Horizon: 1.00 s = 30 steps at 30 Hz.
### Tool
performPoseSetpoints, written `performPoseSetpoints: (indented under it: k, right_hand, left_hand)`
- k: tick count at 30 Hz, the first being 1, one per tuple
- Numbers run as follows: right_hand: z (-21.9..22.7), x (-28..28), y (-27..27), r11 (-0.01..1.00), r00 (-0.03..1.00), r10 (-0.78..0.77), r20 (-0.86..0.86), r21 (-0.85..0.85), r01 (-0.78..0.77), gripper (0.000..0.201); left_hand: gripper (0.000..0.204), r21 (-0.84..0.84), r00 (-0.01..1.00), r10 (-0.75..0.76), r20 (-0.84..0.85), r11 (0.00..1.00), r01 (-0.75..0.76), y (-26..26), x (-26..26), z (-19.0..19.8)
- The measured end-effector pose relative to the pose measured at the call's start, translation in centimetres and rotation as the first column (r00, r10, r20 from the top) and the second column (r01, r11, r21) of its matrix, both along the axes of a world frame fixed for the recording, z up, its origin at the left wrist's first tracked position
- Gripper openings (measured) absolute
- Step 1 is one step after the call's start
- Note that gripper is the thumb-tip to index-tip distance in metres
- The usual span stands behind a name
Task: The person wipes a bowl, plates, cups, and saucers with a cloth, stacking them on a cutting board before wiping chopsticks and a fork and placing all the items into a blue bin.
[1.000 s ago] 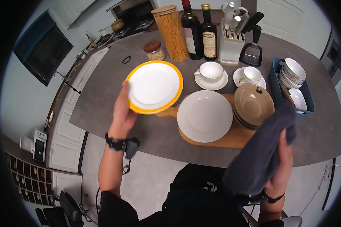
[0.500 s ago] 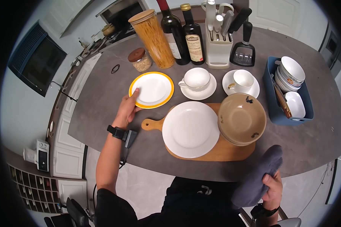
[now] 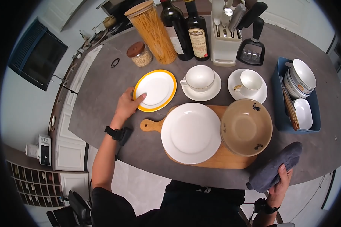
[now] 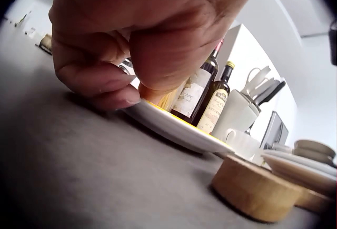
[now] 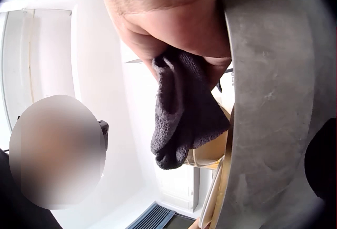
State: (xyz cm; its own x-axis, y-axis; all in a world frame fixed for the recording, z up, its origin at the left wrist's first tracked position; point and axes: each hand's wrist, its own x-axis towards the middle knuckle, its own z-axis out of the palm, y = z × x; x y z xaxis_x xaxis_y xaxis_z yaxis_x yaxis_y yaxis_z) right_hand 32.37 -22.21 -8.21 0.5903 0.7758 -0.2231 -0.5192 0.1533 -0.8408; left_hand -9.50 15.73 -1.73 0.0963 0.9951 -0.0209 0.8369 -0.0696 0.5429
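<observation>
My left hand pinches the near-left rim of a white plate with a yellow edge, thumb on top and fingers at its side. In the left wrist view, the plate lies low over the tabletop, the fingertips right at its rim. My right hand grips a bunched dark grey cloth close to the table's front edge. The cloth hangs in folds from the fingers in the right wrist view. Between the hands, a large white plate and brown bowls, stacked, sit on a wooden board.
Behind stand two cups on saucers, a cup and a smaller cup. A blue basket of bowls is at right. Along the back are a spaghetti jar, a small jar, two bottles and a knife block.
The left hand lowered the yellow-rimmed plate to the tabletop, left of the cups, keeping its hold on the rim. The right hand drew the cloth down, away from the bowls; it is now more bunched.
</observation>
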Motion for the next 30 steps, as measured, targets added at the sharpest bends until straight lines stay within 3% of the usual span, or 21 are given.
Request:
performPoseSetpoints:
  k: [1, 3, 7, 9, 11, 13, 18, 22, 24, 25, 27, 28, 30]
  right_hand:
    - [-0.1, 0.0, 0.2, 1.0, 1.0, 0.004, -0.002, -0.003, -0.004, 0.056]
    - [-0.3, 0.0, 0.3, 1.0, 1.0, -0.014, 0.018, 0.012, 0.014, 0.057]
    - [-0.5, 0.0, 0.0, 0.999, 0.999, -0.038, 0.012, -0.031, 0.038, 0.059]
    - [-0.4, -0.1, -0.1, 0.998, 0.999, -0.044, -0.002, -0.038, 0.044, 0.061]
    - [-0.4, -0.2, 0.0, 0.997, 0.998, -0.058, -0.004, -0.044, 0.058, 0.061]
    - [-0.2, -0.3, 0.1, 0.996, 0.997, -0.072, -0.004, -0.046, 0.072, 0.062]
    - [-0.1, 0.0, 0.0, 0.998, 0.999, -0.035, -0.001, -0.051, 0.035, 0.058]
    - [0.2, -0.1, 0.1, 0.999, 1.0, -0.004, -0.009, -0.035, 0.003, 0.055]
    - [0.1, -0.2, 0.2, 0.999, 1.0, -0.011, 0.002, -0.033, 0.011, 0.054]
    - [0.1, -0.2, 0.2, 0.999, 1.0, -0.013, 0.002, -0.031, 0.013, 0.054]
    - [0.0, -0.2, 0.2, 0.999, 1.0, -0.015, 0.008, -0.036, 0.015, 0.054]
    - [0.1, -0.2, 0.2, 0.999, 1.0, -0.017, 0.01, -0.035, 0.017, 0.054]
    - [0.1, -0.1, 0.3, 1.0, 1.0, 0.009, 0.012, -0.024, -0.009, 0.054]
  left_hand:
    - [0.058, -0.003, 1.0, 0.004, -0.002, 1.0, -0.004, 0.1, -0.3, -0.4]
    - [0.054, 0.302, 0.936, -0.065, -0.346, 0.937, 0.177, 0.2, -1.3, -1.3]
    - [0.044, 0.256, 0.919, 0.012, -0.394, 0.962, 0.097, -4.6, 2.9, 3.8]
    - [0.038, 0.115, 0.975, -0.082, -0.207, 0.988, 0.108, -7.4, 4.5, 4.9]
    - [0.037, -0.038, 0.972, -0.231, 0.032, 0.972, 0.232, -9.2, 4.9, 3.6]
    - [0.034, -0.145, 0.95, -0.313, 0.003, 0.94, 0.31, -10.4, 5.9, 3.3]
    - [0.033, -0.307, 0.961, -0.229, 0.155, 0.914, 0.267, -10.4, 6.6, 3.7]
    - [0.031, -0.274, 0.959, -0.248, 0.137, 0.921, 0.277, -10.3, 6.4, 3.7]
    - [0.033, -0.066, 0.926, -0.373, -0.058, 0.927, 0.369, -10.5, 6.4, 3.7]
    - [0.033, -0.064, 0.925, -0.375, -0.059, 0.926, 0.371, -10.7, 6.4, 3.6]
    - [0.026, 0.122, 0.916, -0.386, -0.11, 0.909, 0.398, -11.0, 6.4, 3.5]
    - [0.026, 0.123, 0.915, -0.388, -0.109, 0.908, 0.4, -11.1, 6.5, 3.8]
    - [0.023, -0.016, 0.965, -0.259, 0.05, 0.966, 0.26, -11.4, 6.7, 4.7]
